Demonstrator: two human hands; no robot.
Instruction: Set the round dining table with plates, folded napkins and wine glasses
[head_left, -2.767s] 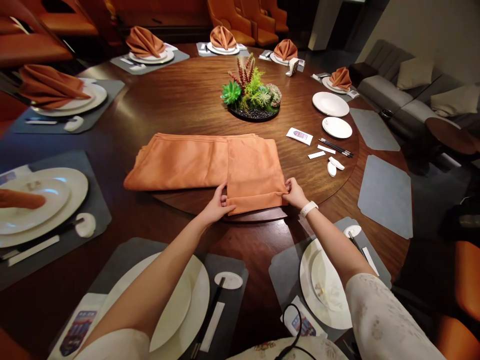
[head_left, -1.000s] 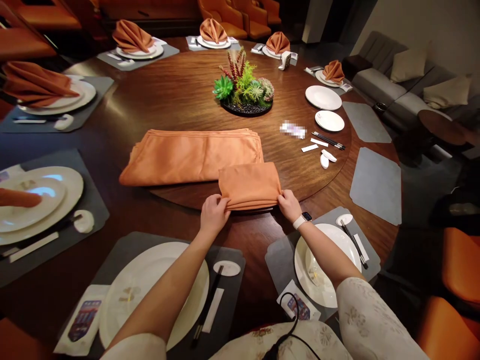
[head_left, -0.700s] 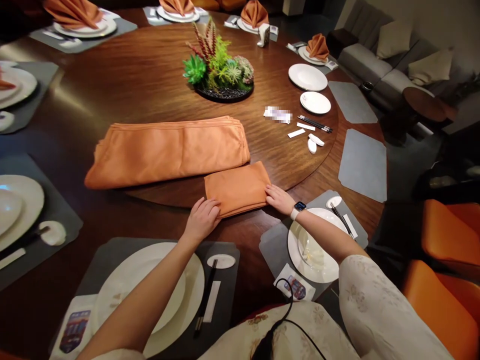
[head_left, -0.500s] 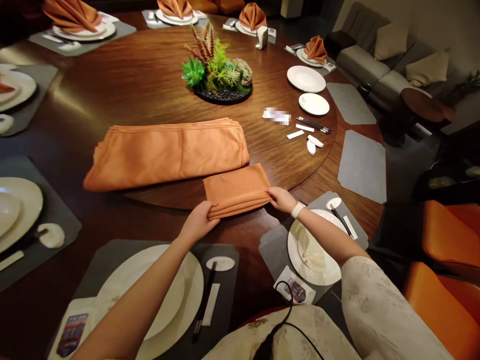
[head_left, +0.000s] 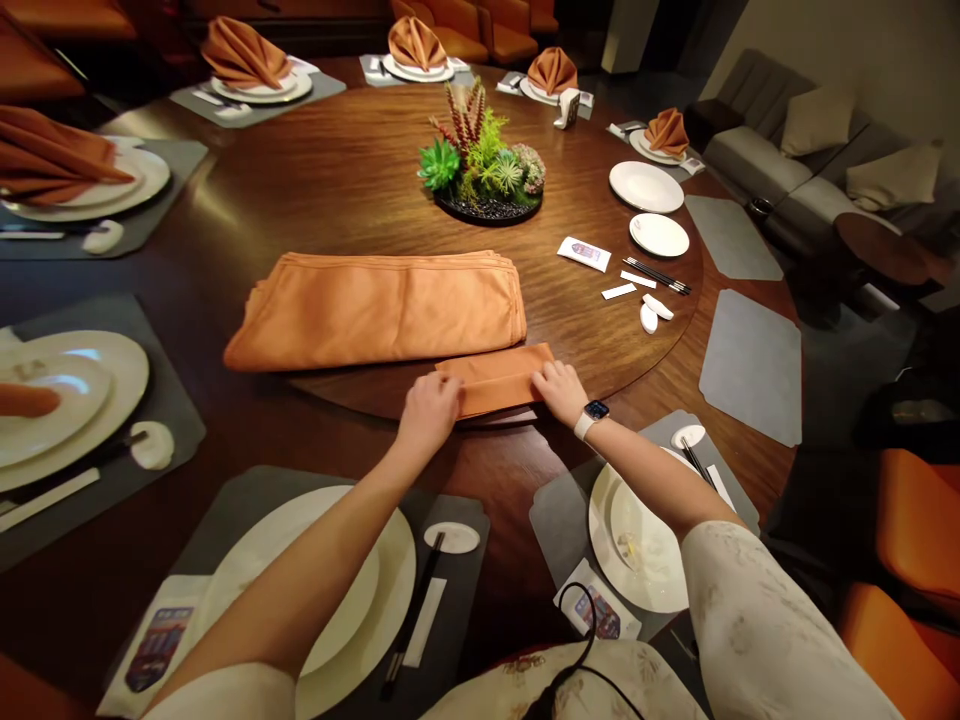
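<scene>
at the near rim of the wooden turntable [head_left: 337,190], a folded orange napkin [head_left: 496,382] lies flat, just in front of a larger orange cloth pile [head_left: 390,305]. left hand [head_left: 429,410] and right hand [head_left: 561,390]: grip of each closed on an end of the napkin, thumbs hidden. judged light, soft, limp, nothing to break; layers likely to slide or spring open, so best held at both ends, folds pinched together. desk [head_left: 510,490] dark, glossy wood, probably slick under cloth. succulent planter [head_left: 487,180] beyond; white plates [head_left: 646,187] toward the right. room dim: orange chairs [head_left: 454,35] behind, grey sofa [head_left: 754,160] far right.
</scene>
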